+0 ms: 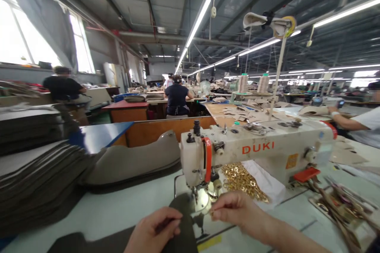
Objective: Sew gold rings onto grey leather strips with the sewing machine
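Observation:
My right hand (242, 210) pinches a small gold-coloured metal piece (211, 213), just right of the needle area of the white sewing machine (228, 152). My left hand (156, 229) is closed, thumb against curled fingers, over a dark grey-brown fabric piece (187, 221). Whatever lies between those fingers, if anything, is hidden. The fabric's rounded end reaches up beside the presser foot (196, 193). Behind my right hand, a heap of gold metal fittings (242, 182) lies on a white sheet (265, 180) under the machine arm.
Thick stacks of dark cut pieces (38, 182) stand at the left, with more curved pieces (136, 154) behind the machine. A tray of tools and straps (344, 205) sits at the right. A co-worker's arm (352, 120) reaches in there. Other people sit farther back.

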{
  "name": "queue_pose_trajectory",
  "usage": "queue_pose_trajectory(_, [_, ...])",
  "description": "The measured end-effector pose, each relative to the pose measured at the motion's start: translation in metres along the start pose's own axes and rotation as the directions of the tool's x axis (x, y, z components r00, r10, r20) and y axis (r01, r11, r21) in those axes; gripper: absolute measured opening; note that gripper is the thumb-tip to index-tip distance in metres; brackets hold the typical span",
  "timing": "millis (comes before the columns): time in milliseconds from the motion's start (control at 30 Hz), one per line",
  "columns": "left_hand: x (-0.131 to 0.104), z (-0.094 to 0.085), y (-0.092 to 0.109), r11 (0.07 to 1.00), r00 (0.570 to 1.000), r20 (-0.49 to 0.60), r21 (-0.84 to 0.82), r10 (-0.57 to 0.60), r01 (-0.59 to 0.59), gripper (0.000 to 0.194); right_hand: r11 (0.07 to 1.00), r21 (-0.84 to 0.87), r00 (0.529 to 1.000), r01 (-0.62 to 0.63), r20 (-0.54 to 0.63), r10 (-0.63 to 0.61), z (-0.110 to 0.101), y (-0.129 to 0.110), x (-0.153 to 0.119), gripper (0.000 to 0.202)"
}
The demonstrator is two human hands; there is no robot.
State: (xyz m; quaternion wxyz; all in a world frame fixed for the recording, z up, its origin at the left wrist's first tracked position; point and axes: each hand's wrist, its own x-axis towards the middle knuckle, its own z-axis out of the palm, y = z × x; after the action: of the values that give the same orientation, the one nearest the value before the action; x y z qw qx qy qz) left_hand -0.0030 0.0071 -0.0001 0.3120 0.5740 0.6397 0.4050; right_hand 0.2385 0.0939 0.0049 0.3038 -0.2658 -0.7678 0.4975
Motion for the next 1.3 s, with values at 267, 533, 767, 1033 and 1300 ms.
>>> queue_pose_trajectory(267, [-0.01, 0.007, 0.0, 0.984, 0.999, 0.03, -0.18, 0.01, -0.004, 0.015, 0.989, 0.144, 0.998, 0.042, -0.043, -0.036, 0.052, -0.002, 0.012, 0.025])
queue_pose_trajectory(533, [-0.008, 0.008, 0.002, 0.94, 0.997, 0.068, -0.336, -0.039, 0.06, 0.017, 0.935, 0.334, 0.991, -0.12, -0.02, 0.134, 0.06, -0.001, 0.016, 0.044])
queue_pose_trajectory(767, [-0.007, 0.006, 0.004, 0.895, 0.985, 0.168, -0.431, -0.048, 0.117, 0.031, 0.806, 0.54, 0.966, -0.242, 0.057, 0.252, 0.067, 0.006, 0.016, 0.052])
queue_pose_trajectory(1033, [-0.005, 0.01, 0.004, 0.807, 0.976, 0.204, -0.563, -0.072, 0.177, 0.04, 0.915, 0.394, 0.985, -0.091, -0.098, 0.14, 0.062, -0.007, 0.011, 0.041])
queue_pose_trajectory(1300, [-0.011, 0.014, 0.011, 0.82, 0.982, 0.158, -0.545, -0.105, 0.175, 0.042, 0.963, 0.262, 0.991, -0.063, -0.1, 0.092, 0.073, 0.001, 0.011, 0.009])
